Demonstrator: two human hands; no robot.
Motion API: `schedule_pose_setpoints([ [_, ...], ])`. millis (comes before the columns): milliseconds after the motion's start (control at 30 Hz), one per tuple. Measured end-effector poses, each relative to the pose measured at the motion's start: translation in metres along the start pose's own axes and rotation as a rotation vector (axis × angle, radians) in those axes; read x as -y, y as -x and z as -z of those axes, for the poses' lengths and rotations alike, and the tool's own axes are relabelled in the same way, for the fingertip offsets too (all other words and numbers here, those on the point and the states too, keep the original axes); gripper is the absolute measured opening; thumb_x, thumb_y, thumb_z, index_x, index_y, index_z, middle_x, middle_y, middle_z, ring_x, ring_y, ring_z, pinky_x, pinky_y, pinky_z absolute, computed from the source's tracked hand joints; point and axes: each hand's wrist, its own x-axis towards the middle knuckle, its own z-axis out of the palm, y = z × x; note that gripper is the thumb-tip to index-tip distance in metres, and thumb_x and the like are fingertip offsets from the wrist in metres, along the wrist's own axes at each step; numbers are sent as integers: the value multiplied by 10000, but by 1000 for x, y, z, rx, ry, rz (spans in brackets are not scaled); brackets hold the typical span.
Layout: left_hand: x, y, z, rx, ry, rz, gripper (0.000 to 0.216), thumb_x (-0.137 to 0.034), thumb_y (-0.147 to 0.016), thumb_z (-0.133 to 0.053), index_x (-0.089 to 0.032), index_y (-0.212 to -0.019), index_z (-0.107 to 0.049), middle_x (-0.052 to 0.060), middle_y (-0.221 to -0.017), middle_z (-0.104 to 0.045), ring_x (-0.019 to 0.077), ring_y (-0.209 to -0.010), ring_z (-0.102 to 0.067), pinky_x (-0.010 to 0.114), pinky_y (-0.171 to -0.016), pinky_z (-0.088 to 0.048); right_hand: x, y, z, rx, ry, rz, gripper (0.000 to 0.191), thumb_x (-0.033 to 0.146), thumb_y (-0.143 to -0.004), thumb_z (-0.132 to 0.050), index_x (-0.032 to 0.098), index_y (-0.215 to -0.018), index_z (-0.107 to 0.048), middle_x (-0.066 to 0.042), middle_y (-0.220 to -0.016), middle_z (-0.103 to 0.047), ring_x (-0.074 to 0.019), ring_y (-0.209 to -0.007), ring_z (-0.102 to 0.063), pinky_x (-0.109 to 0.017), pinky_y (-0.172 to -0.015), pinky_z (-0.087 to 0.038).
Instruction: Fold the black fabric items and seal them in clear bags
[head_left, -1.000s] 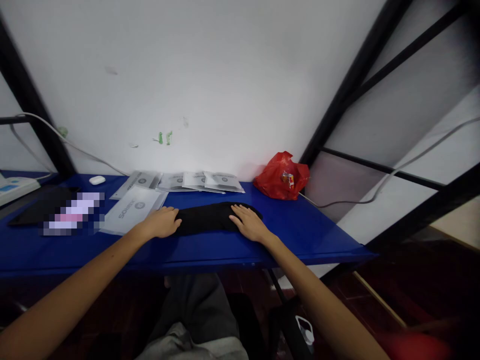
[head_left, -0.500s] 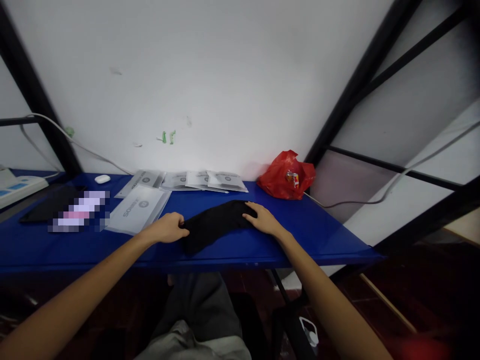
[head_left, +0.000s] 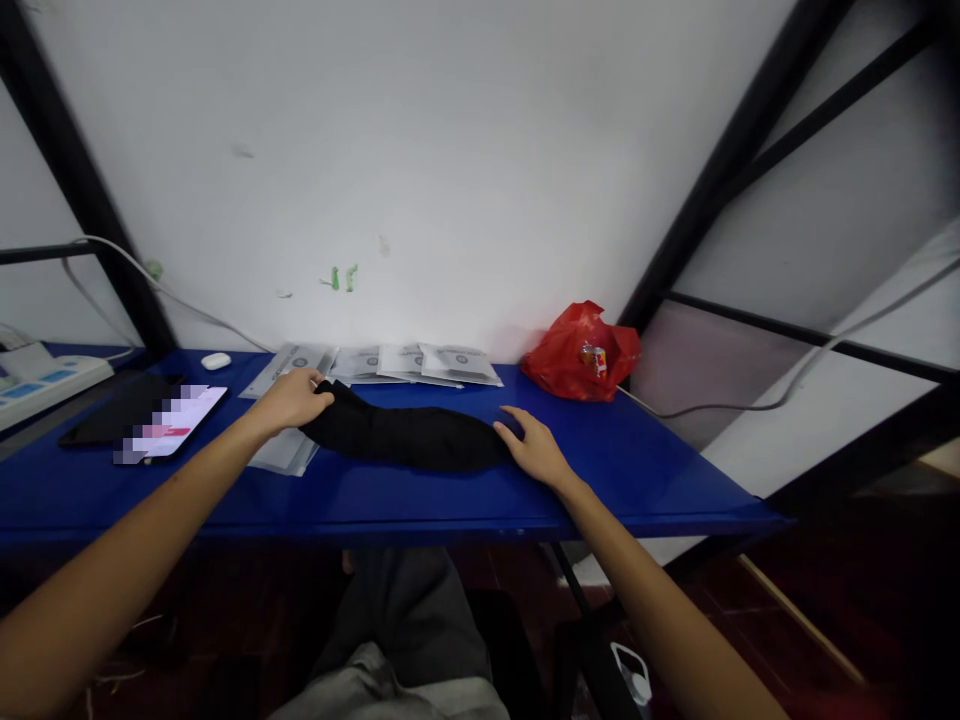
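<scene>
From my end I'm seeing a long, plain black cloth [head_left: 412,438] stretching sideways just below the centre of the frame. It is lying slightly rumpled on the blue counter [head_left: 637,470], its left end angling toward the upper left, where the left grip [head_left: 292,400] is pinching it, its right end rounding off.

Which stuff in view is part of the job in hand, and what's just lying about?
In hand:
black cloth, end pinched by the left hand; right hand at its other end, contact unclear

Apparently lying about:
red plastic bag
phone
small white case
white-and-blue box
printed pouches (role unclear)
</scene>
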Motion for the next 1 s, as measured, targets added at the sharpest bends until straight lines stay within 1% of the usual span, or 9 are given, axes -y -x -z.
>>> schedule_pose_setpoints([
  [133,-16,-6,2,9,7,28,295,-265,-678,-574,-131,-933,-634,109,-846,-675,256,-820,-626,325,-643,-458,-5,2,-4,8,-3,-9,402,372,-861,-482,147,-1182,-569,-137,-1207,-617,-255,-1128,-568,-434,-998,-418],
  [200,-29,-5,-4,41,104,5,329,-303,-716,-580,-121,-986,-625,112,-879,-679,245,-824,-632,328,-659,-471,-4,2,-5,11,-3,6,392,369,-862,-480,151,-1175,-572,-134,-1195,-623,-250,-1110,-578,-430,-987,-427],
  [333,-45,7,-33,173,337,-239,465,-388,-832,-492,-135,-1222,-509,95,-999,-669,191,-861,-636,329,-773,-496,-5,3,-5,14,7,21,362,353,-864,-483,158,-1152,-582,-124,-1161,-639,-243,-1084,-592,-418,-974,-438],
  [400,-45,16,-54,115,216,-373,449,-337,-825,-510,-125,-1220,-520,107,-1111,-629,198,-962,-603,346,-894,-456,-6,3,-6,13,13,22,358,347,-865,-485,152,-1148,-584,-128,-1154,-640,-242,-1078,-594,-411,-967,-443],
  [467,-40,24,-71,137,50,-536,403,-320,-847,-482,-139,-1201,-549,106,-1200,-578,228,-1100,-528,379,-985,-392,-5,3,-6,0,18,38,354,341,-867,-482,152,-1149,-584,-129,-1155,-638,-243,-1080,-590,-416,-966,-445],
  [567,-33,31,-85,174,-81,-644,374,-335,-886,-425,-170,-1193,-562,92,-1191,-568,248,-1124,-490,408,-975,-393,10,5,-7,-52,24,104,347,338,-877,-474,158,-1152,-586,-132,-1184,-623,-254,-1128,-556,-449,-981,-432],
  [633,-30,32,-85,129,-80,-626,369,-347,-902,-400,-180,-1191,-558,87,-1197,-559,243,-1110,-492,405,-968,-397,30,8,-8,-57,25,180,348,340,-887,-471,165,-1165,-586,-132,-1227,-599,-256,-1167,-527,-466,-995,-418],
  [833,-21,28,-77,-36,-87,-451,378,-333,-883,-398,-137,-1173,-541,111,-1162,-567,249,-1108,-497,391,-979,-383,100,11,-19,125,17,493,382,349,-891,-502,196,-1234,-569,-129,-1369,-488,-240,-1282,-427,-455,-1060,-354],
  [1000,-9,25,-74,31,-152,-160,449,-463,-847,-416,-110,-1075,-575,161,-1093,-613,296,-1034,-565,394,-861,-431,105,3,-28,231,48,487,350,376,-910,-473,204,-1174,-626,-142,-1403,-450,-259,-1313,-394,-488,-1082,-301],
])
